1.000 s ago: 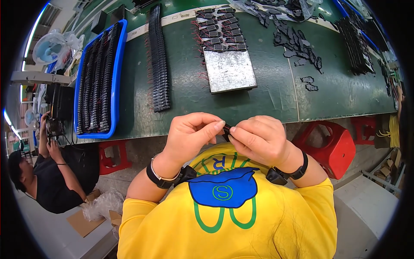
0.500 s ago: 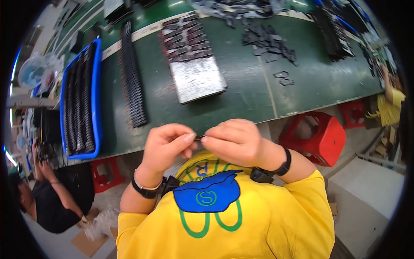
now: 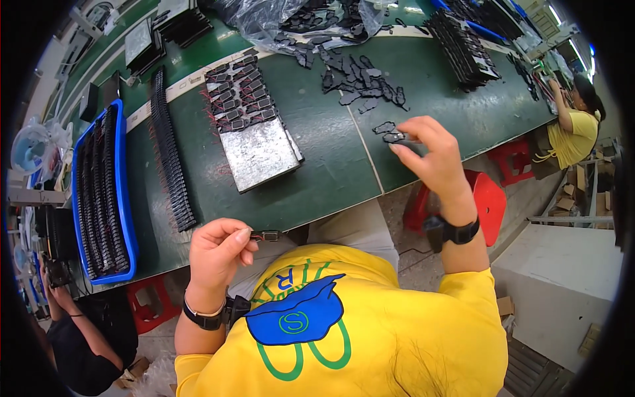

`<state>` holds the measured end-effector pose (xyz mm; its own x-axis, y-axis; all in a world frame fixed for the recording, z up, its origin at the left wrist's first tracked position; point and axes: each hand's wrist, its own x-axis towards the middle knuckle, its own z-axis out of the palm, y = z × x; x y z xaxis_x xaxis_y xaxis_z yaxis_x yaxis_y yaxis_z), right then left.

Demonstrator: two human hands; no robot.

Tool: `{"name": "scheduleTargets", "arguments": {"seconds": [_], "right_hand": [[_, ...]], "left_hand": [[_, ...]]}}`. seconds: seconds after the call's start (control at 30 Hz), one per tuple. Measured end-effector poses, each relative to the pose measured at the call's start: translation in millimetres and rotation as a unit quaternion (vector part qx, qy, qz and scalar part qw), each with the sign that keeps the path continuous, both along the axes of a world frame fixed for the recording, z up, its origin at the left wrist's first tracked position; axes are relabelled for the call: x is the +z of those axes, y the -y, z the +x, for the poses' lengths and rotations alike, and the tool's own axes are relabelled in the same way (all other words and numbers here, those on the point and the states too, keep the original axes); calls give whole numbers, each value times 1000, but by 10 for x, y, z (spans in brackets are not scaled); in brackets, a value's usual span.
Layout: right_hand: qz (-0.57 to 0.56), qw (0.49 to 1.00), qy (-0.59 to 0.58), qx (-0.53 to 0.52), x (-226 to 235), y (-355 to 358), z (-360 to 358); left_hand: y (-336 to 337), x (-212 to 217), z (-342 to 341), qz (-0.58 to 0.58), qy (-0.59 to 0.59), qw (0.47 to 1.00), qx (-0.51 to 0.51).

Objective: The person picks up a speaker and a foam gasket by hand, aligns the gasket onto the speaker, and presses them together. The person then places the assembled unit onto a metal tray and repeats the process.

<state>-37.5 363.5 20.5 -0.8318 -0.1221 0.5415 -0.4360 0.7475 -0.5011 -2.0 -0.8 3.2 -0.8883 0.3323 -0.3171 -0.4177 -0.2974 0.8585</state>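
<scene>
My left hand (image 3: 221, 250) is closed in a pinch on a small speaker (image 3: 266, 235), a dark rectangular piece with a reddish wire, held just off the table's front edge. My right hand (image 3: 433, 152) reaches out over the table, thumb and forefinger apart. Its fingertips are right at one of two thin black plastic frames (image 3: 383, 128); whether they touch it I cannot tell. Between the hands lies a silver metal plate (image 3: 258, 155), its far half covered by rows of similar speakers (image 3: 239, 96) with red wires.
A blue tray (image 3: 124, 192) with rows of black parts stands at left, beside a long row of parts (image 3: 170, 155). Loose black pieces (image 3: 364, 83) lie beyond my right hand, near a plastic bag (image 3: 258, 26). A red stool (image 3: 488, 205) stands at right. Other people sit at both sides.
My hands have parted. The right one has moved right and forward to the black frames, while the left has drawn down and left with the speaker. The whole view has shifted.
</scene>
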Motion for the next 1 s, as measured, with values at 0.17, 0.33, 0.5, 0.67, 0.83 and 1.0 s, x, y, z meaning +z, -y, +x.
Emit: {"name": "scheduleTargets", "arguments": {"seconds": [0.17, 0.33, 0.5, 0.67, 0.83, 1.0], "right_hand": [[93, 986, 134, -26, 46, -117, -100], [283, 946, 159, -4, 69, -30, -294], [292, 938, 185, 6, 61, 14, -360], [44, 967, 249, 29, 13, -3, -211], [-220, 932, 279, -67, -156, -20, 13], [-47, 965, 236, -105, -101, -77, 113]], "left_hand": [[-1, -17, -34, 11, -4, 1000, 0], [1, -14, -47, 3, -3, 1000, -13], [8, -14, -55, 11, -5, 1000, -19], [48, -46, -23, 14, -7, 1000, -17], [41, -44, -23, 15, -11, 1000, -20], [34, -49, -36, 16, -15, 999, -23]]}}
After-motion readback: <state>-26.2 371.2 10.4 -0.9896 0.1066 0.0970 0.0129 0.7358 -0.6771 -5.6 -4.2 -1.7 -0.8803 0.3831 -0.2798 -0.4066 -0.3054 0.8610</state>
